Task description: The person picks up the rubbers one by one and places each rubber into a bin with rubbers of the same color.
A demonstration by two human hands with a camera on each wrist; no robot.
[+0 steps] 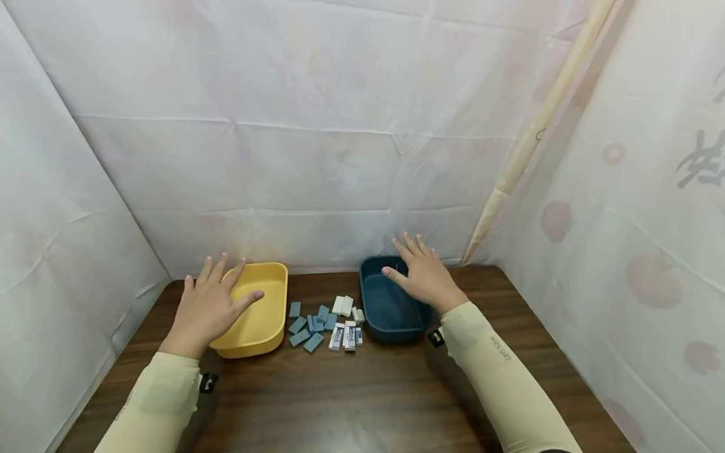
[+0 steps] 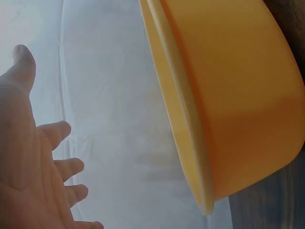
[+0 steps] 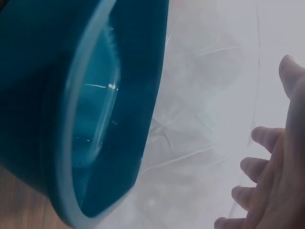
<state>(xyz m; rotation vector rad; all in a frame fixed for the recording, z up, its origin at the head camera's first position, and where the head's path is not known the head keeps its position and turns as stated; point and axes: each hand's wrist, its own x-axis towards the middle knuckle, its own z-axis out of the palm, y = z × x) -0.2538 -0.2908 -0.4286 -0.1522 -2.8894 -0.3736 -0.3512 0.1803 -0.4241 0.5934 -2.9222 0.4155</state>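
My left hand (image 1: 208, 309) hovers over the left side of a yellow bin (image 1: 272, 296), fingers spread and holding nothing. Above the right part of a dark blue bin (image 1: 391, 308) is my right hand (image 1: 425, 274), also with fingers apart and nothing in it. Each wrist view shows the hand clear of the bin's rim beside it. Between the bins lie several blue-grey erasers (image 1: 313, 341) in a loose group. To their right are white erasers in printed sleeves (image 1: 337, 336) and plain white blocks (image 1: 342, 306).
Both bins stand toward the back of a dark wooden table (image 1: 317, 402). White printed cloth (image 1: 317, 170) hangs behind and at both sides. A cloth-wrapped pole (image 1: 510, 163) slants down at the back right corner.
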